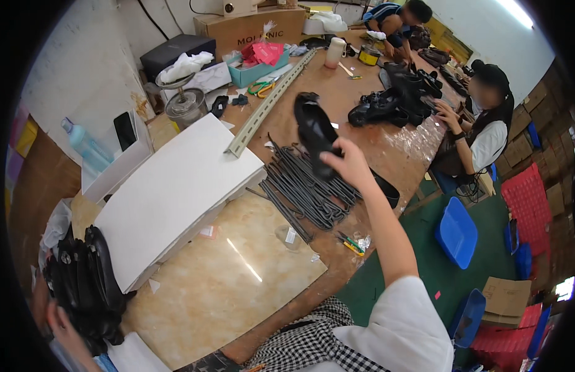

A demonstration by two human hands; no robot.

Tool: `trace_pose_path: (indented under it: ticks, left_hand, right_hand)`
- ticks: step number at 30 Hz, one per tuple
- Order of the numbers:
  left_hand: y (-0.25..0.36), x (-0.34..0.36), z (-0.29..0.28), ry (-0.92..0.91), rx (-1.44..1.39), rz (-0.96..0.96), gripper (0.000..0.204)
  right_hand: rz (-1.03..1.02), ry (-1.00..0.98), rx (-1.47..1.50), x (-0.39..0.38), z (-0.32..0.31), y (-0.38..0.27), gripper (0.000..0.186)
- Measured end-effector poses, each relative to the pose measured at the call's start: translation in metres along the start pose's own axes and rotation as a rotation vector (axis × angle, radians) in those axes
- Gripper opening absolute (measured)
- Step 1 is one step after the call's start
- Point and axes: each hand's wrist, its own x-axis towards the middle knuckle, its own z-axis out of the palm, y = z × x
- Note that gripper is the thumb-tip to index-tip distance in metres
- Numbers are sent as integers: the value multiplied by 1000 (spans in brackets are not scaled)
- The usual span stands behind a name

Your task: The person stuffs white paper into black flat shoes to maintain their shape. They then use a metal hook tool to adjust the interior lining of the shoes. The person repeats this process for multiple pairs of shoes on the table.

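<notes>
Pinching one black shoe (315, 127), right fingers (342, 149); beside several black shoes (98, 260), left fingers (59, 319), pose unclear through blur

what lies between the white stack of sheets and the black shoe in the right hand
The head view shows a pile of thin dark rods on the brown table between the white stack and the black shoe.

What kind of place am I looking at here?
Probably a shoe workshop: footwear is piled on a long workbench, a black shoe is in the right hand, and two other people are at the same bench.
</notes>
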Motion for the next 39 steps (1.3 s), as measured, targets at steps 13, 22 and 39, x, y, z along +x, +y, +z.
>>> trace_pose_path:
  ticks: [13,22,39]
  left_hand:
    - [247,-219,169,-875,-694,-534,55]
    - [288,-179,194,-675,-285,-376,47]
    - [253,-88,210,-454,-134,280,40]
  right_hand:
    - [-104,225,-518,-108,-48,60,19]
    - [-599,-645,-339,-207,112,-75,34]
    - [-302,-785,-184,-179,151,-108,60]
